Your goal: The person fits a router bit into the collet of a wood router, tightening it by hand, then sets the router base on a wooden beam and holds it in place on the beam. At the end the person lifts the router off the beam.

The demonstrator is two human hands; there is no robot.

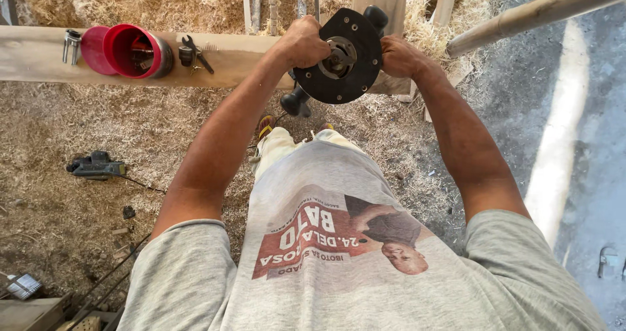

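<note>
The black wood router with a round base plate [339, 57] is held up on its side over the right end of the long pale wooden plank [39, 57], its base and collet facing the camera. The left hand [305, 41] is closed on the plate's left rim, fingers toward the collet; the right hand [399, 56] is clenched on the right side. This looks like work at the collet, which calls for a steady body and a tool on the nut.

Toward the plank's left end stand a small metal fitting [70, 45], a red plastic tub on its side [134, 50] and a dark spanner [195, 52], well apart from the hands. On the sawdust floor [78, 122] lies a dark power tool with a cord [96, 166]. A round wooden pole [535, 11] slants at the upper right.
</note>
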